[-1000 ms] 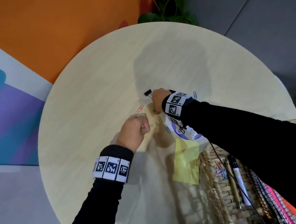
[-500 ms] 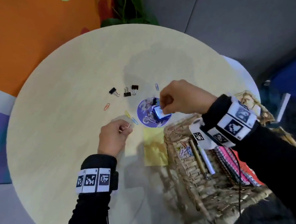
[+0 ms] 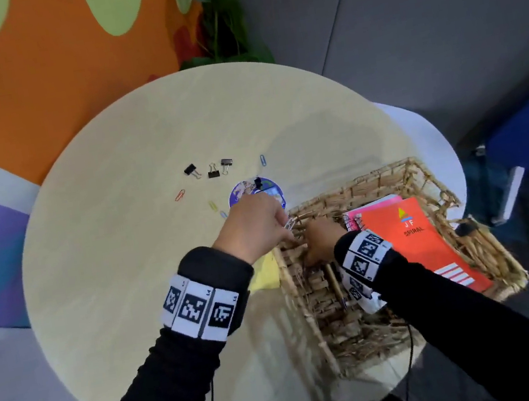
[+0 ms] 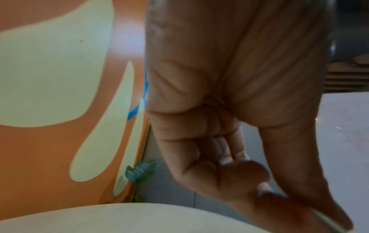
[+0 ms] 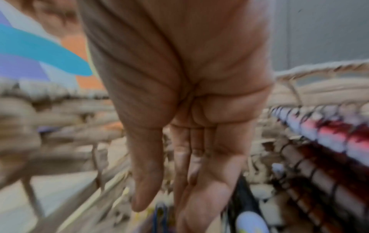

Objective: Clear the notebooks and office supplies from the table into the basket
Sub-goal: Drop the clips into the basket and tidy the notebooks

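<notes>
My left hand hovers at the near-left rim of the wicker basket and pinches silver paper clips; the left wrist view shows thumb and forefinger closed on thin wire. My right hand reaches down inside the basket, its fingers straight and holding nothing in the blurred right wrist view. An orange spiral notebook lies in the basket. On the table remain three black binder clips, a blue paper clip, a red one, a yellow one and a round blue disc.
A yellow sticky note lies partly under my left wrist beside the basket. Pens lie on the basket floor. The basket overhangs the round table's right edge. A plant stands behind the table.
Both hands moved right to the basket. The right hand went from above the blue disc down into the basket and its fingers straightened. The left hand still carries its clips.
</notes>
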